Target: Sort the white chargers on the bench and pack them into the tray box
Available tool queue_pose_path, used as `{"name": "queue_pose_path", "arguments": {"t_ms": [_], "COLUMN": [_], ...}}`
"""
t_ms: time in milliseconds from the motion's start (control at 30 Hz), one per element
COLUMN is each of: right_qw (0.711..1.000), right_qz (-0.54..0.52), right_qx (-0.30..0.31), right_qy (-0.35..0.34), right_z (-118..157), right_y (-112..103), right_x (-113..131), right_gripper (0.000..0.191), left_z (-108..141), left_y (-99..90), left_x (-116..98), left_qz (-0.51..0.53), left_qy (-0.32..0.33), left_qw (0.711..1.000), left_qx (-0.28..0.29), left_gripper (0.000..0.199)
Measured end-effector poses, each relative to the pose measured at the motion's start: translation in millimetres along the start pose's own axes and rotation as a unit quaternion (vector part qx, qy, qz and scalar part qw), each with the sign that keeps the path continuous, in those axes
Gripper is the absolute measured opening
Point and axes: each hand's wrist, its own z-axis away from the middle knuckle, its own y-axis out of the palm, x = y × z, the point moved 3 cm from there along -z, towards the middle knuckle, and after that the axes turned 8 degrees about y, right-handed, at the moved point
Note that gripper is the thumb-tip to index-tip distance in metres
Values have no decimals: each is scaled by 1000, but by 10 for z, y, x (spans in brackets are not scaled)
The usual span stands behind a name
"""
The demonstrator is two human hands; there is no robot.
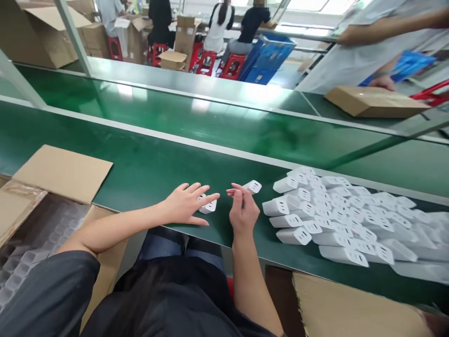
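My left hand (187, 204) is spread flat, palm down, over the green bench surface. Under and beside its fingers are white power adapters (210, 207), partly covered by the hand. To the right, my right hand (244, 210) has its fingers curled round another white power adapter (255, 186). The slotted end of that one points up and to the right; its other end is hidden behind the fingers. A large pile of similar adapters (340, 215) lies on the bench to the right of this hand, many with their slotted ends facing me.
An open carton (66, 175) with clear plastic trays stands at left. Another cardboard piece (343, 304) is below the bench at lower right. A raised rail (168, 138) runs along the bench. Across it, a co-worker's hand (383, 83) rests on a flat carton (375, 100); several people sit farther back.
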Motion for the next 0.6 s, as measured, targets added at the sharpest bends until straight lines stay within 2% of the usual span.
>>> {"name": "queue_pose_path", "arguments": {"t_ms": [100, 133, 200, 233, 267, 300, 367, 400, 433, 467, 500, 567, 600], "right_qw": [1000, 1000, 999, 998, 998, 996, 990, 985, 977, 966, 954, 930, 920], "right_qz": [-7, -13, -32, -43, -55, -65, -83, -90, -94, -92, -85, -60, -47], "right_qx": [19, 21, 29, 35, 43, 54, 85, 106, 131, 159, 188, 234, 248], "right_qy": [12, 14, 14, 9, 0, -16, -70, -105, -143, -181, -218, -279, -301], "right_z": [-21, -21, -9, 0, 10, 20, 43, 59, 80, 107, 140, 219, 262], "right_y": [2, 1, 2, 4, 8, 15, 42, 65, 100, 147, 208, 366, 458], "right_x": [24, 23, 17, 23, 43, 83, 241, 358, 495, 646, 803, 1107, 1242], "right_gripper": [38, 37, 33, 31, 29, 26, 20, 20, 23, 31, 39, 51, 51], "left_z": [-275, -295, -250, -190, -110, -15, 191, 296, 398, 498, 593, 768, 852], "left_y": [129, 137, 106, 78, 55, 39, 20, 9, -4, -20, -39, -83, -108], "left_x": [11, 40, 128, 179, 226, 261, 287, 285, 281, 275, 269, 250, 238], "left_qz": [35, 69, 198, 296, 409, 520, 688, 734, 760, 772, 776, 773, 767], "left_qy": [-19, -40, -114, -163, -214, -260, -315, -330, -339, -345, -351, -360, -366], "left_qw": [997, 995, 974, 940, 882, 801, 617, 542, 489, 457, 440, 423, 418], "left_qx": [62, 60, 7, -41, -93, -142, -218, -243, -261, -275, -286, -306, -321], "left_gripper": [62, 57, 53, 55, 58, 62, 68, 71, 73, 73, 73, 71, 68]}}
